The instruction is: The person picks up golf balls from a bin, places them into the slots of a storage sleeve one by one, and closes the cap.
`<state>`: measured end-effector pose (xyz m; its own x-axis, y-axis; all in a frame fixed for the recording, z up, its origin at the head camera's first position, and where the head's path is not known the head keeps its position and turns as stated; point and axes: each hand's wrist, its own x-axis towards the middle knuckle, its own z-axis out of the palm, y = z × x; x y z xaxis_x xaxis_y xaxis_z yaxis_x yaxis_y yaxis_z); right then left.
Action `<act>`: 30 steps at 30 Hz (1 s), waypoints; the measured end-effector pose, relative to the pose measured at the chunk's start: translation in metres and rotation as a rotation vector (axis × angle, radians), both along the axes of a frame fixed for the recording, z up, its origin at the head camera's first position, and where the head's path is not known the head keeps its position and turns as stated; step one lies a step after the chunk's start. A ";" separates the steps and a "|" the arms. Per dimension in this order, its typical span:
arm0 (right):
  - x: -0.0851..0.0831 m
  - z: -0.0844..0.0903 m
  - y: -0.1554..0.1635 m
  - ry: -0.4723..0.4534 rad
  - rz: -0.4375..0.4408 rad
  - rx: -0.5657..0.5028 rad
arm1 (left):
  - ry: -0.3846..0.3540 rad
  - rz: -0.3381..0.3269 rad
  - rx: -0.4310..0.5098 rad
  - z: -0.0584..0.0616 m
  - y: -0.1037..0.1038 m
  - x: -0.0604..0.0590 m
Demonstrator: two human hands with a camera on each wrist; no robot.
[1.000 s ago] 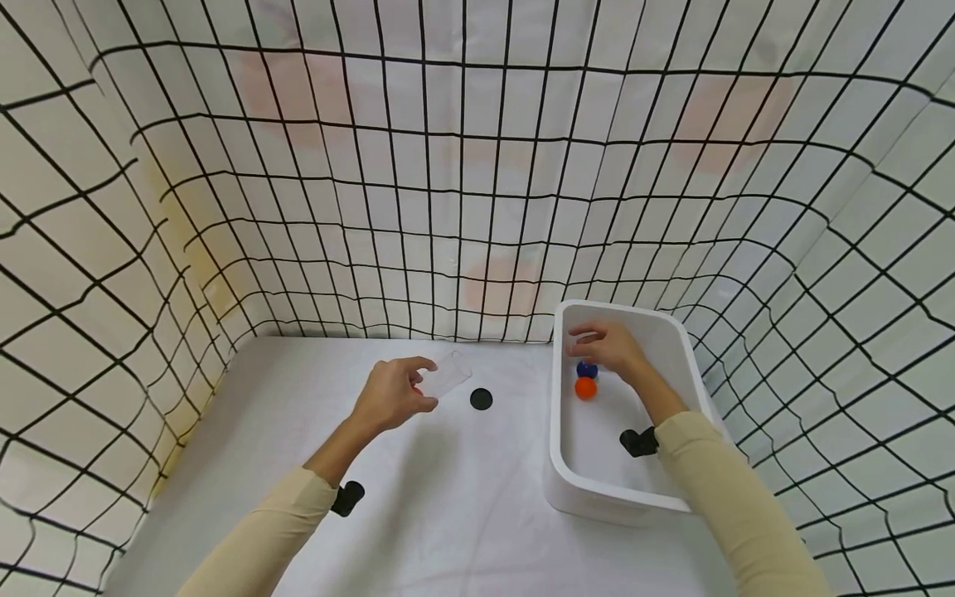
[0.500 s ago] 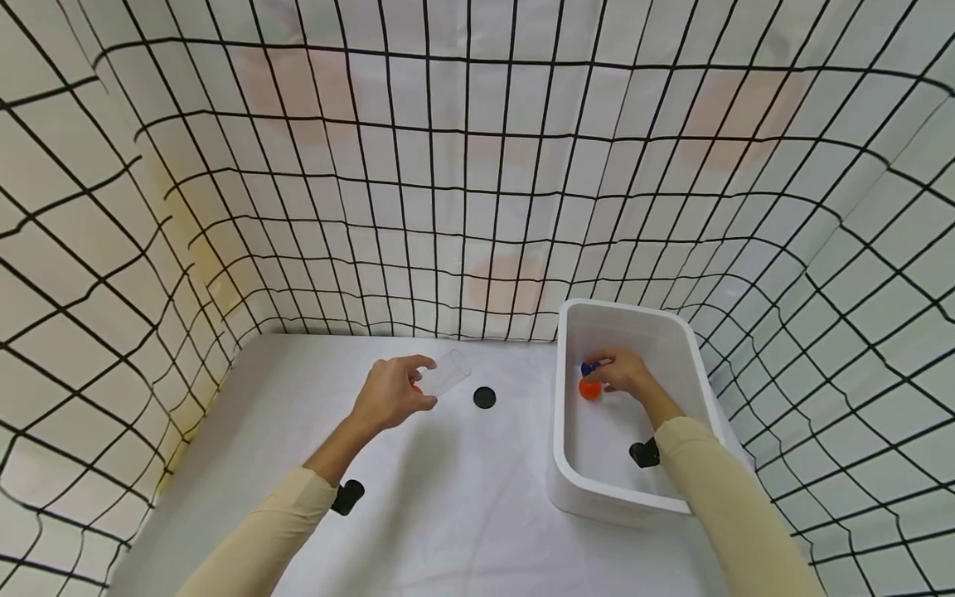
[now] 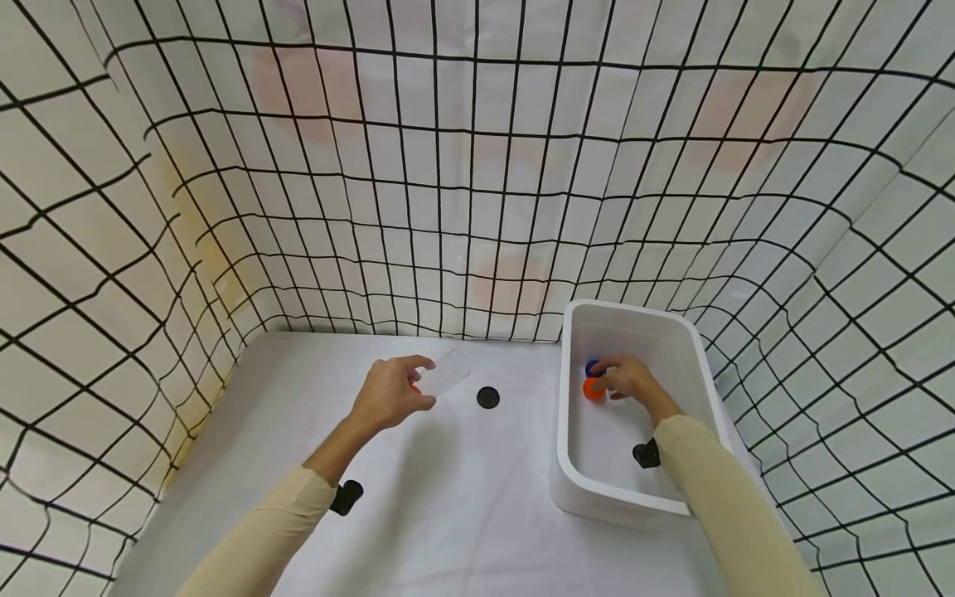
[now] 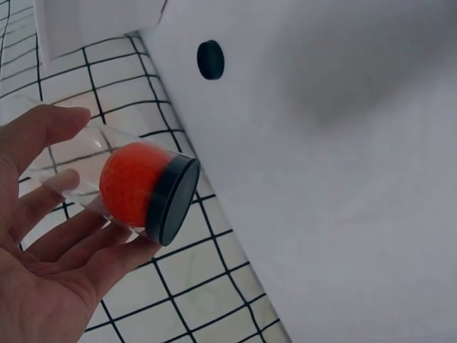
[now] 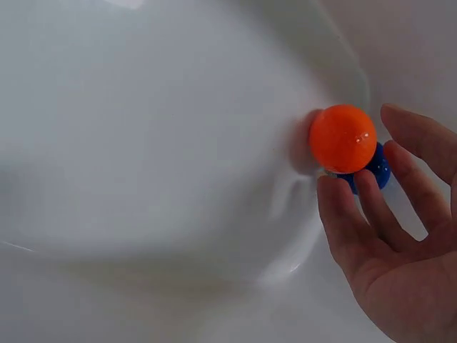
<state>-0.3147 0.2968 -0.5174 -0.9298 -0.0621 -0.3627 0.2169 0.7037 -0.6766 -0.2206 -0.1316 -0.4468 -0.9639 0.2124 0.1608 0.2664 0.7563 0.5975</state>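
Right hand [image 3: 630, 378] has lowered to the orange ball [image 5: 343, 138] and blue ball [image 5: 381, 171] in the white bin [image 3: 562, 431], fingers parted beside them, contact unclear, so both seem within reach; left hand [image 3: 385, 398] grips the clear tube [image 4: 80, 151] enclosing a red-orange ball [image 4: 130, 182].

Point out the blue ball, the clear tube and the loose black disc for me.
Blue ball [image 5: 381, 166]: right wrist view, on a side showing between the fingers.
Clear tube [image 4: 93, 153]: left wrist view, on its transparent wall.
Black disc [image 3: 488, 398]: head view, middle of its upper face.
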 end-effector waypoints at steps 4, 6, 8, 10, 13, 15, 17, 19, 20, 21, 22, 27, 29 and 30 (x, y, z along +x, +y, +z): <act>-0.002 -0.004 0.000 0.002 0.000 0.004 | -0.009 0.005 0.001 0.001 -0.001 0.000; -0.002 -0.006 -0.001 0.000 -0.003 -0.001 | -0.012 0.003 0.004 0.001 0.000 0.000; -0.002 -0.007 -0.001 -0.016 -0.012 -0.017 | -0.016 0.003 0.005 0.001 0.000 0.001; -0.001 -0.007 -0.002 -0.043 -0.037 -0.040 | -0.021 0.004 0.005 0.000 0.000 0.001; 0.002 -0.006 -0.003 -0.083 -0.063 -0.062 | -0.026 0.007 0.002 -0.001 0.000 0.001; 0.003 -0.005 -0.005 -0.097 -0.075 -0.065 | -0.030 0.011 0.000 -0.002 -0.001 0.001; 0.004 -0.005 -0.006 -0.105 -0.078 -0.062 | -0.033 0.014 -0.002 -0.002 -0.001 0.001; 0.005 -0.006 -0.007 -0.115 -0.075 -0.058 | -0.035 0.013 0.001 -0.003 -0.002 0.001; 0.005 -0.007 -0.008 -0.122 -0.073 -0.055 | -0.037 0.013 0.001 -0.003 -0.002 0.001; 0.005 -0.008 -0.008 -0.129 -0.076 -0.052 | -0.037 0.012 0.001 -0.004 -0.002 0.001; 0.004 -0.009 -0.008 -0.136 -0.073 -0.049 | -0.037 0.012 0.000 -0.004 -0.002 0.001; 0.002 -0.013 -0.007 -0.147 -0.061 -0.013 | -0.030 0.009 0.004 -0.004 -0.002 0.001; 0.002 -0.011 -0.006 -0.139 -0.052 0.008 | -0.029 0.007 0.004 -0.003 -0.002 0.001; 0.002 -0.009 -0.006 -0.135 -0.046 0.018 | -0.032 0.008 0.003 -0.003 -0.002 0.001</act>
<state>-0.3130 0.2909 -0.5268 -0.8744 -0.0127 -0.4850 0.3375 0.7023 -0.6268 -0.2192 -0.1336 -0.4495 -0.9702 0.2047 0.1299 0.2411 0.7567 0.6077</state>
